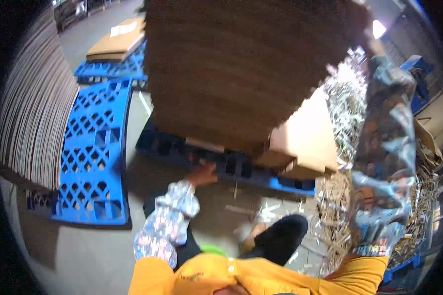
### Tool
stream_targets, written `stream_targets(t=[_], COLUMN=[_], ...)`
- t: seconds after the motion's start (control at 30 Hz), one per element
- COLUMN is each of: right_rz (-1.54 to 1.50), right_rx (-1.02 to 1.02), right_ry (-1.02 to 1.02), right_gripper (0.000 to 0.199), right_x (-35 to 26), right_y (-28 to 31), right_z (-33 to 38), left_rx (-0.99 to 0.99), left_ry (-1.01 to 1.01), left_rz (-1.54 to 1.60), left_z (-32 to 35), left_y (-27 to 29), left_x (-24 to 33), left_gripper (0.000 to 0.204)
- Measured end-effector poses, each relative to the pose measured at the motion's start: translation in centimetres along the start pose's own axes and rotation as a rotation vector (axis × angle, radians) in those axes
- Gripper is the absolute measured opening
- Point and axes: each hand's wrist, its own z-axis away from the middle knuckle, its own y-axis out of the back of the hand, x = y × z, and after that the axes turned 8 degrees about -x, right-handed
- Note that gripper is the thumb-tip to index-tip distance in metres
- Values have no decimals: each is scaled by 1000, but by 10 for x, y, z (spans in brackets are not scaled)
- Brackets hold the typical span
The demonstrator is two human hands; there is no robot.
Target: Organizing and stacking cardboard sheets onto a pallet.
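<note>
Towering at upper middle, a ragged-edged, ridged brown cardboard stack (246,73) stood over a blue plastic pallet (300,188). The bare left hand (203,174) was near the pallet's edge, the right hand (376,46) beside the stack at upper right; neither's opening nor hold could be told. Grey floor (91,255) lay open at lower left.

- The place looks like a cardboard workshop or a warehouse.
- Blue plastic pallets (101,135) stand on a plain grey floor (88,255).
- There is a tall stack of thin sheets (37,108) at the left, and a big brown stack (241,69) in the middle.
- Pale paper strips (347,108) and brown scraps (334,216) lie in heaps at the right.
</note>
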Motion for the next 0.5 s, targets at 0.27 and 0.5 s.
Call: stream_targets(t=[0.27, 0.5], right_rz=[-75, -33], right_rx=[-476, -554], right_ry=[105, 146], right_gripper=[66, 58], right_x=[36, 41], right_y=[23, 50], right_z=[56, 114], left_rx=[334, 852], left_ry=[-199, -387], left_rz=[284, 425], left_z=[-49, -9], left_y=[23, 27], left_x=[1, 41], left_gripper=[56, 40])
